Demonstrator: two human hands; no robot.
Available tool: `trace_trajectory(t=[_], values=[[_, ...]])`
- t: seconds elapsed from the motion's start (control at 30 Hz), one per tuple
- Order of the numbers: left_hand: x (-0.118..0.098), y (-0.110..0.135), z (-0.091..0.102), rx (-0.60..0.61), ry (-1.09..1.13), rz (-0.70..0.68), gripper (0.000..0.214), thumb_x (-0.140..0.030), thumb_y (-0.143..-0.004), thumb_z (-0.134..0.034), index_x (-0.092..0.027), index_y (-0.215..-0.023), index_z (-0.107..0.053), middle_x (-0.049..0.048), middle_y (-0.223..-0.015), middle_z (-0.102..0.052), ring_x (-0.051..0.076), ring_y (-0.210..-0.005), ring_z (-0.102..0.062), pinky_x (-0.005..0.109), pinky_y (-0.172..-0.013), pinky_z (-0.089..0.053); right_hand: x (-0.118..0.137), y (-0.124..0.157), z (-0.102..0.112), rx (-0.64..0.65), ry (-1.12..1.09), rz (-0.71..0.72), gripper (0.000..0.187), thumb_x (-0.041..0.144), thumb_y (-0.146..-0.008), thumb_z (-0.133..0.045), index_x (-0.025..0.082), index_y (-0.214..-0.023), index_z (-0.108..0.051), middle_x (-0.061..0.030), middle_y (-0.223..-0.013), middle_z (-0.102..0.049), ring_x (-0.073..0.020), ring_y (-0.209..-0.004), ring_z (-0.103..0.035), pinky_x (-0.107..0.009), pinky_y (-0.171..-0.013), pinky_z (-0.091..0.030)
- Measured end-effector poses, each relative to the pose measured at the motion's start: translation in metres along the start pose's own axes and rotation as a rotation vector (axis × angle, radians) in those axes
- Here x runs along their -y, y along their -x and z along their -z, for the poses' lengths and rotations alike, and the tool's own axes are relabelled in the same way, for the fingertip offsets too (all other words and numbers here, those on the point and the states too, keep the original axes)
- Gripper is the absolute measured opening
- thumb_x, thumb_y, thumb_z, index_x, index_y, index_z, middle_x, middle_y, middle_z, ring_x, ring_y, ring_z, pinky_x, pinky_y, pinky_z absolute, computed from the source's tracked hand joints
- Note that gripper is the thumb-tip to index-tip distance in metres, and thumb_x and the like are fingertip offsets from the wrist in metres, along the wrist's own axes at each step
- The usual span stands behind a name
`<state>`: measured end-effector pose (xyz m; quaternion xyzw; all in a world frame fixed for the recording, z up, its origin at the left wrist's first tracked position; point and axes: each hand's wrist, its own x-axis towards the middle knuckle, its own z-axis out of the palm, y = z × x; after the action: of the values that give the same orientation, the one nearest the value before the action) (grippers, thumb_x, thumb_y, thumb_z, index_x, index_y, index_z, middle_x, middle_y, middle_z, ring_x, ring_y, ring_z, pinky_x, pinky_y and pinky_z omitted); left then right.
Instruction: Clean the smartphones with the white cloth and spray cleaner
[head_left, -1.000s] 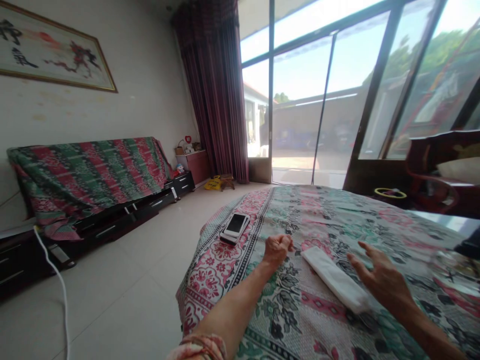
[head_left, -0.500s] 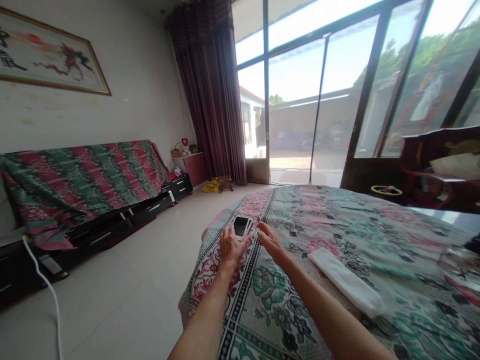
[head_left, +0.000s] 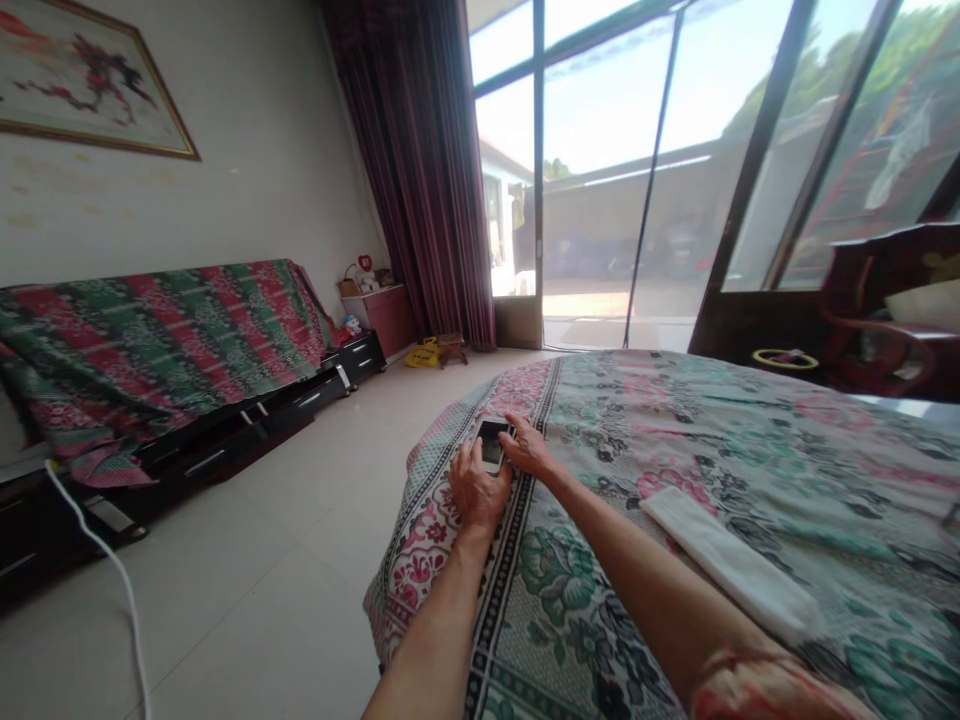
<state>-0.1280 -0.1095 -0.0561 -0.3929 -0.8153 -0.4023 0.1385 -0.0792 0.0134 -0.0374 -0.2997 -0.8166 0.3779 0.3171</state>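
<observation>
A small phone (head_left: 493, 447) with a dark screen and pale rim is at the left part of the bed, over the patterned cover (head_left: 600, 430). My left hand (head_left: 478, 492) grips its near left side, thumb and fingers around the edges. On the right side of the phone, my right hand (head_left: 526, 446) has its fingers closed against the edge, the thumb by the screen. Whether the phone rests on the cover or is slightly raised, I cannot tell. To the right of my right forearm lies a long white folded cloth or packet (head_left: 731, 560).
A low black cabinet (head_left: 300, 405) under a striped cloth (head_left: 172, 330) runs along the left wall. A white cable (head_left: 112, 560) trails over the tiled floor (head_left: 277, 540). A yellow bag (head_left: 422, 353) and a small stool (head_left: 452, 349) stand by the curtain (head_left: 427, 180). A wooden chair (head_left: 874, 340) is at the right.
My right hand has moved left onto the phone's right edge; before, it was apart from it. The left hand stays on the phone. The view has shifted slightly downward.
</observation>
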Motion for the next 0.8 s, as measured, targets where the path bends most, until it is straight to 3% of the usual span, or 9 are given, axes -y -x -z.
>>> trace_trajectory(t=[0.2, 0.3, 0.4, 0.53, 0.67, 0.8], values=[[-0.001, -0.001, 0.007, -0.042, 0.071, 0.032, 0.06, -0.033, -0.073, -0.066, -0.013, -0.128, -0.052, 0.0183, -0.126, -0.056, 0.034, -0.118, -0.05, 0.045, -0.101, -0.033, 0.008, 0.005, 0.008, -0.004, 0.021, 0.009, 0.043, 0.021, -0.083, -0.047, 0.018, -0.125, -0.056, -0.0093, -0.126, -0.06, -0.0242, -0.118, -0.053, -0.036, -0.104, -0.037], [-0.009, 0.001, 0.014, -0.048, 0.115, -0.046, 0.06, -0.033, -0.073, -0.067, -0.015, -0.128, -0.053, 0.0192, -0.13, -0.053, 0.036, -0.122, -0.046, 0.047, -0.105, -0.027, 0.015, 0.016, 0.025, -0.028, 0.039, 0.025, 0.042, 0.022, -0.084, -0.047, 0.018, -0.125, -0.056, -0.0096, -0.126, -0.06, -0.0235, -0.117, -0.054, -0.035, -0.103, -0.038], [-0.024, 0.008, 0.018, -0.007, 0.228, -0.143, 0.06, -0.028, -0.07, -0.069, -0.015, -0.126, -0.055, 0.0184, -0.131, -0.053, 0.037, -0.122, -0.044, 0.047, -0.107, -0.024, 0.015, 0.038, 0.051, -0.09, 0.076, 0.021, 0.043, 0.024, -0.085, -0.046, 0.015, -0.126, -0.054, -0.0127, -0.127, -0.058, -0.0248, -0.118, -0.053, -0.037, -0.103, -0.037], [-0.049, 0.029, 0.011, 0.189, 0.351, -0.216, 0.057, -0.025, -0.066, -0.07, -0.017, -0.122, -0.059, 0.0155, -0.122, -0.059, 0.036, -0.116, -0.049, 0.045, -0.105, -0.029, 0.001, 0.079, 0.094, -0.175, 0.19, 0.002, 0.041, 0.023, -0.082, -0.047, 0.015, -0.121, -0.058, -0.0139, -0.119, -0.062, -0.0271, -0.112, -0.056, -0.041, -0.101, -0.039], [-0.069, 0.054, -0.007, 0.355, 0.407, -0.244, 0.056, -0.027, -0.065, -0.071, -0.02, -0.12, -0.06, 0.0127, -0.112, -0.064, 0.035, -0.107, -0.054, 0.044, -0.1, -0.035, -0.016, 0.116, 0.135, -0.159, 0.254, -0.059, 0.037, 0.024, -0.083, -0.047, 0.018, -0.117, -0.061, -0.0116, -0.11, -0.066, -0.0257, -0.103, -0.061, -0.039, -0.094, -0.044], [-0.09, 0.068, -0.023, 0.42, 0.425, -0.249, 0.056, -0.029, -0.066, -0.07, -0.019, -0.121, -0.06, 0.0126, -0.109, -0.065, 0.033, -0.104, -0.054, 0.042, -0.097, -0.038, -0.031, 0.139, 0.175, -0.122, 0.207, -0.079, 0.035, 0.026, -0.084, -0.045, 0.019, -0.112, -0.064, -0.0102, -0.107, -0.069, -0.0246, -0.1, -0.063, -0.037, -0.09, -0.046]])
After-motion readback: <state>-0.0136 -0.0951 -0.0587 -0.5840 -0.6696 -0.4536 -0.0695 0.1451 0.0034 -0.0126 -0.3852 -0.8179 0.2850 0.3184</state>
